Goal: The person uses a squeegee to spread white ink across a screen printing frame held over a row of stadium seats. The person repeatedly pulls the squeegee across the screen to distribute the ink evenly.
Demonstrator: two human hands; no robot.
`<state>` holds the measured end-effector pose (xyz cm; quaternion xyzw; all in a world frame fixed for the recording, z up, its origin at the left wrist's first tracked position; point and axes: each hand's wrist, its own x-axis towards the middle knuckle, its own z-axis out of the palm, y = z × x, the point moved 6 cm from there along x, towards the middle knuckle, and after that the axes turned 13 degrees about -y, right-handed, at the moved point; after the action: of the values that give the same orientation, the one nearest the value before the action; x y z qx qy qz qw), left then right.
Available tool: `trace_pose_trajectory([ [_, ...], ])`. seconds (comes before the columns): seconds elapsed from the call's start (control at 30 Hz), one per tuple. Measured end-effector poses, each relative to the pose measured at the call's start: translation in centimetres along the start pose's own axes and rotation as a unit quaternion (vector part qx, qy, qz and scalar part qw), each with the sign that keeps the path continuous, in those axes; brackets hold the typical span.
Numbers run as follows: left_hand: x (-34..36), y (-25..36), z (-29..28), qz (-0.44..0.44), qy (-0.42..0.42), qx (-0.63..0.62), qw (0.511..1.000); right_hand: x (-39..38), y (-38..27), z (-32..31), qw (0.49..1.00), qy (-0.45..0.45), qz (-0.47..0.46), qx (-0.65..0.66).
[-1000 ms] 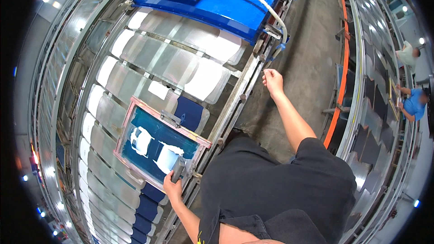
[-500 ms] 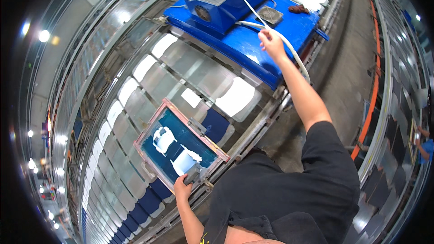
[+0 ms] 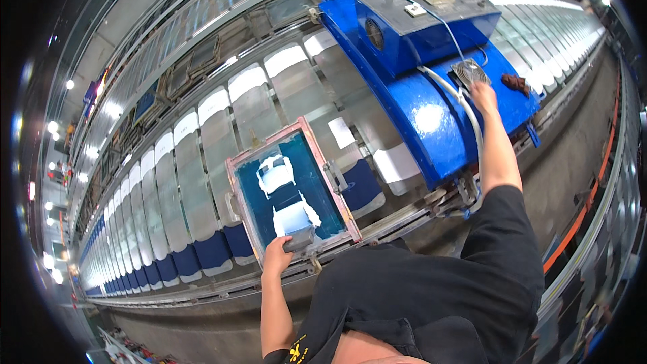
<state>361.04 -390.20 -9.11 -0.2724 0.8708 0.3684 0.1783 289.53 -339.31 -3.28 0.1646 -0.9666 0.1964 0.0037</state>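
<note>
With my left hand (image 3: 276,256) I hold the grey squeegee (image 3: 300,238) at the near end of a screen printing frame (image 3: 313,128). The frame has pinkish wooden sides and teal mesh, with white ink (image 3: 294,216) lying in two patches. My right arm reaches out to a blue wheeled machine (image 3: 424,118). On its deck, my right hand (image 3: 483,98) is at the near edge of a small round fan (image 3: 470,71), beside a thick pale hose (image 3: 441,82). Its fingers look curled, but what they grip is hidden. A thin cable (image 3: 450,32) runs down toward this hand.
A long row of glass-like printing pallets (image 3: 195,195) stretches away on both sides, several with dark blue fabric (image 3: 178,263) at the near end. A metal rail (image 3: 202,291) edges the table. A brown rag (image 3: 515,84) lies on the machine. An orange strip (image 3: 583,212) runs along the floor.
My view has turned, so the table and machine sit differently. My right hand has moved from above the hose to the fan's near edge. My left hand stays on the squeegee.
</note>
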Motion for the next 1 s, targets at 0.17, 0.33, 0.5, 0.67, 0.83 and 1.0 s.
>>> trace_pose_trajectory([
  [0.17,-1.0,-0.4,-0.2,-0.017,-0.004,-0.009,1.0,-3.9,-5.3,-5.8,0.989,0.131,-0.056,0.025],
  [0.33,0.4,-0.8,-0.2,-0.004,-0.018,0.008,1.0,-12.8,2.4,-4.2,0.992,0.112,-0.062,0.005],
  [0.5,0.2,-1.2,-0.5,0.007,-0.002,0.001,1.0,-12.9,0.6,-1.9,0.987,0.079,0.049,0.134],
  [0.67,-0.7,-2.7,-0.1,0.023,0.013,-0.015,1.0,-9.5,-13.8,-6.2,0.943,0.021,-0.06,0.328],
  [0.83,0.2,-2.4,-0.3,0.046,0.014,-0.014,0.999,-10.7,-19.3,-6.8,0.94,0.147,-0.088,0.294],
  [1.0,0.3,-3.3,0.1,0.021,-0.003,-0.026,0.999,-12.8,-19.3,-0.9,0.929,0.042,-0.04,0.365],
])
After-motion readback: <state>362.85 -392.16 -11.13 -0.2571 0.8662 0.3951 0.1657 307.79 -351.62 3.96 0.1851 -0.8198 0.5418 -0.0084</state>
